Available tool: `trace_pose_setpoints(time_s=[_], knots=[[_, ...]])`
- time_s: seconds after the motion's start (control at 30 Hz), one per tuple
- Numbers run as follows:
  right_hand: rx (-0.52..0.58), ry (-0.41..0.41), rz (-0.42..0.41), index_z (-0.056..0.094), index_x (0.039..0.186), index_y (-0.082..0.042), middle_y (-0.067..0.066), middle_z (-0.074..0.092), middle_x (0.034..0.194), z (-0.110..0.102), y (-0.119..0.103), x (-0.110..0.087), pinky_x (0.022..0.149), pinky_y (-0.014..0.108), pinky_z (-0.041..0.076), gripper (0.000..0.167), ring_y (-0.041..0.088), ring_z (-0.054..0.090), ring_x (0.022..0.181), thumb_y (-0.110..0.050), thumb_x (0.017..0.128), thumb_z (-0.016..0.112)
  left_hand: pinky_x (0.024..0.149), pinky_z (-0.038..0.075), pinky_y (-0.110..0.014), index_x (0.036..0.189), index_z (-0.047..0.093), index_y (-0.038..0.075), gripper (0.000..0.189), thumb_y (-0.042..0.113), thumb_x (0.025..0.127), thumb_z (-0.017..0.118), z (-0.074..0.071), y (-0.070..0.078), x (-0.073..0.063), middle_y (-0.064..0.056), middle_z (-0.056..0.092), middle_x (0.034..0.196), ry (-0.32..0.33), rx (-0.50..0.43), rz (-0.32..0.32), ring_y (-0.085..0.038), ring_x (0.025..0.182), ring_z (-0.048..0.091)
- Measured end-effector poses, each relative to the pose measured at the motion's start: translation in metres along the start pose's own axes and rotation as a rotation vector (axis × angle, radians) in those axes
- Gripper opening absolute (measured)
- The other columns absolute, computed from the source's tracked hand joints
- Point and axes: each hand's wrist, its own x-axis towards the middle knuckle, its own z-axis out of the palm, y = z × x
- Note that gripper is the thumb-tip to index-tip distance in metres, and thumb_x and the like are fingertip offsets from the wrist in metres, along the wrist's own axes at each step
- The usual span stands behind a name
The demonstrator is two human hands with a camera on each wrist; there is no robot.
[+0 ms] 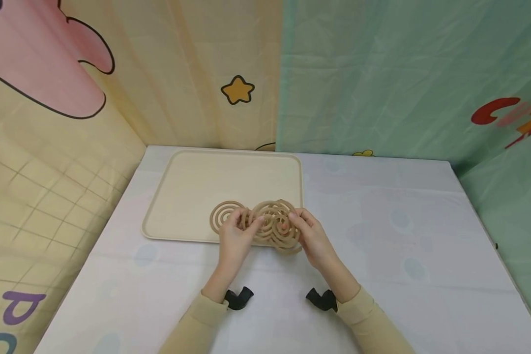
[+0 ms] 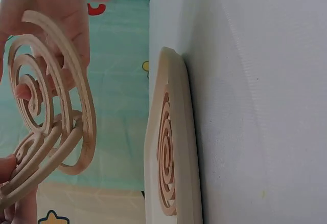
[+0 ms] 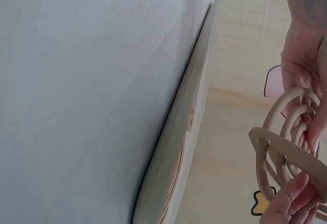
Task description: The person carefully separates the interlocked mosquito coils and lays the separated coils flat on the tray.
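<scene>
Tan mosquito coils (image 1: 274, 216), nested spiral in spiral, are held up between both hands over the front edge of a cream tray (image 1: 230, 169). My left hand (image 1: 235, 241) pinches the left side of the nested coils with thumb and fingers. On their right side my right hand (image 1: 311, 238) grips with its fingertips, one fingertip showing through the spiral's centre. In the left wrist view the held coils (image 2: 59, 106) are tilted and cross each other, clear of the tray. Another mosquito coil (image 2: 166, 157) lies flat on the tray below.
The tray stands at the back left of a table with a pale cloth (image 1: 380, 246). Printed curtains (image 1: 367, 83) enclose the back and sides. Black pieces (image 1: 239, 298) stick out by both wrists at the cuffs.
</scene>
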Motion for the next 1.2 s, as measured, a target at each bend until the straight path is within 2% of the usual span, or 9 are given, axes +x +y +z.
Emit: trace_pose_setpoints(time_s=[0.13,0.23,0.37,0.47,0.6,0.7,0.93,1.1,1.2], knots=[[-0.085,0.005,0.0,0.056,0.109,-0.004,-0.008,0.068,0.088,-0.003,0.001,0.002,0.079,0.027,0.044,0.018,0.009,0.056,0.083,-0.017,0.097,0.059,0.056,0.05,-0.014,0.09,0.06,0.002,0.022,0.011,0.084,0.078,-0.002,-0.001,0.001,-0.012,0.064,0.089,-0.011,-0.035,-0.04,-0.007,0.067,0.059],[-0.181,0.04,-0.025,0.057,0.117,0.0,-0.002,0.069,0.093,-0.003,0.004,0.003,0.084,0.031,0.051,0.028,0.01,0.06,0.088,-0.017,0.096,0.064,0.059,0.052,-0.015,0.088,0.057,0.001,0.024,0.011,0.084,0.078,-0.004,-0.001,0.002,-0.009,0.06,0.086,-0.026,-0.072,-0.065,-0.006,0.069,0.06],[-0.341,0.11,-0.096,0.062,0.109,-0.002,0.006,0.067,0.091,-0.004,0.005,0.003,0.073,0.027,0.053,0.025,0.011,0.058,0.081,-0.02,0.093,0.069,0.062,0.054,-0.016,0.087,0.056,0.001,0.024,0.01,0.084,0.078,-0.008,0.0,0.004,-0.008,0.06,0.084,-0.068,-0.119,-0.128,-0.006,0.073,0.062],[-0.439,0.154,-0.155,0.065,0.103,-0.005,0.008,0.066,0.087,-0.005,0.004,0.001,0.065,0.023,0.05,0.02,0.012,0.056,0.076,-0.021,0.092,0.071,0.061,0.051,-0.016,0.095,0.065,0.002,0.022,0.014,0.083,0.079,-0.012,0.001,0.007,-0.007,0.065,0.088,-0.108,-0.065,-0.147,-0.007,0.076,0.06],[-0.499,0.185,-0.21,0.066,0.098,-0.007,0.008,0.069,0.087,-0.004,0.002,-0.001,0.063,0.021,0.052,0.016,0.011,0.061,0.076,-0.02,0.09,0.073,0.058,0.04,-0.019,0.102,0.073,0.009,0.025,0.021,0.082,0.08,-0.013,0.002,0.007,-0.004,0.062,0.083,-0.169,0.097,-0.085,-0.011,0.074,0.049],[-0.528,0.213,-0.247,0.066,0.091,-0.007,0.008,0.071,0.085,-0.002,0.001,-0.002,0.063,0.021,0.053,0.014,0.011,0.063,0.077,-0.018,0.089,0.074,0.054,0.037,-0.021,0.098,0.074,0.009,0.022,0.023,0.082,0.08,-0.011,0.002,0.005,-0.003,0.059,0.074,-0.164,0.17,-0.036,-0.012,0.069,0.045],[-0.579,0.222,-0.343,0.062,0.08,-0.007,0.007,0.069,0.074,0.001,-0.004,-0.004,0.058,0.02,0.053,0.016,0.011,0.064,0.069,-0.013,0.087,0.076,0.048,0.035,-0.019,0.089,0.073,0.006,0.018,0.021,0.081,0.081,-0.009,0.009,0.002,-0.002,0.059,0.064,-0.065,0.212,0.02,-0.01,0.057,0.045],[-0.605,0.201,-0.379,0.062,0.077,-0.006,0.007,0.068,0.071,0.001,-0.007,-0.004,0.055,0.02,0.053,0.018,0.01,0.065,0.064,-0.01,0.085,0.076,0.048,0.033,-0.019,0.087,0.073,0.004,0.018,0.019,0.08,0.082,-0.011,0.011,0.003,-0.002,0.056,0.062,-0.057,0.251,0.069,-0.01,0.056,0.043],[-0.639,0.203,-0.38,0.062,0.076,-0.006,0.007,0.068,0.07,0.0,-0.008,-0.004,0.052,0.019,0.051,0.018,0.009,0.063,0.062,-0.011,0.085,0.077,0.048,0.034,-0.019,0.089,0.074,0.004,0.019,0.018,0.079,0.082,-0.011,0.013,0.004,-0.003,0.059,0.064,-0.064,0.28,0.091,-0.01,0.057,0.044]])
